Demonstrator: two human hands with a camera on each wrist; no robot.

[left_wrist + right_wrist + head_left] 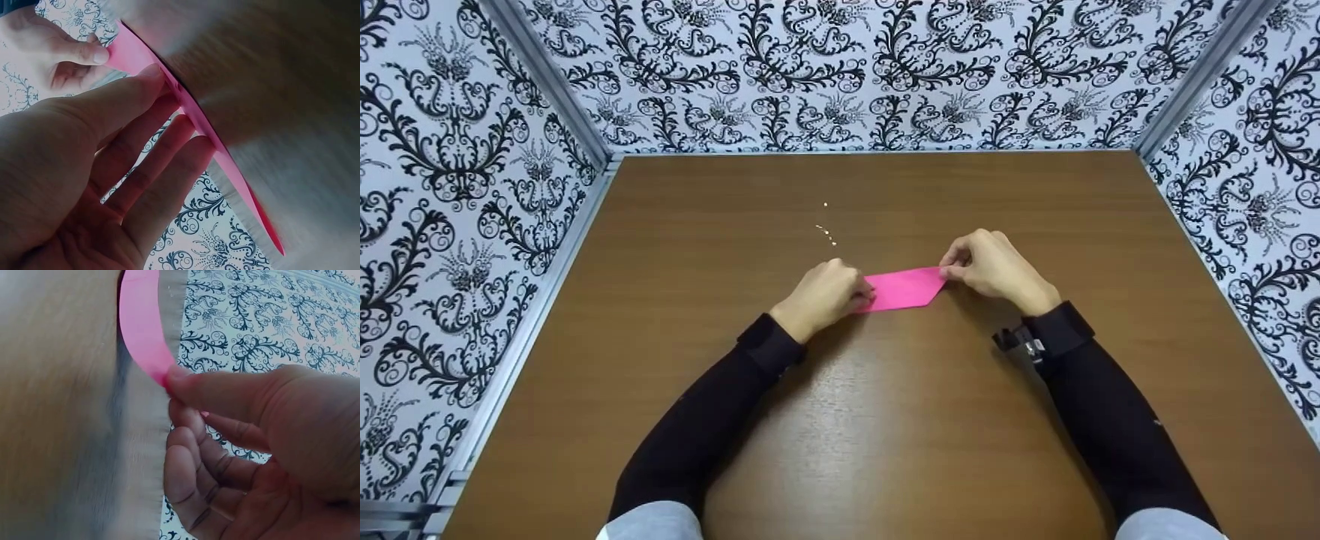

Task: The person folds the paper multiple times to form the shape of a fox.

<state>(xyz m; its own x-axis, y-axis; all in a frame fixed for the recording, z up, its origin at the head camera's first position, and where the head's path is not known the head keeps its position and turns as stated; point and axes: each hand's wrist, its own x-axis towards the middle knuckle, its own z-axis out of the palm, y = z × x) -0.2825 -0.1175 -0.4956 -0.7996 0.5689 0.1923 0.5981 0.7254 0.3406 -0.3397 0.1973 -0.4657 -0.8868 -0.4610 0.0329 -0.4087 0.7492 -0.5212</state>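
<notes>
A flat pink strip of folded paper stretches between the two hands just over the table, its right end cut or folded to a slant. My left hand pinches it toward its left part, thumb on one face and fingers on the other, as the left wrist view shows. In that view the strip runs on past the fingertips to a pointed end. The right hand pinches the upper right corner between thumb and forefinger. Its remaining fingers curl loosely below the paper in the right wrist view.
Small pale specks lie in a short line on the brown wooden table, beyond the left hand. Patterned black-and-white panels stand along the back and both sides, with metal posts at the corners.
</notes>
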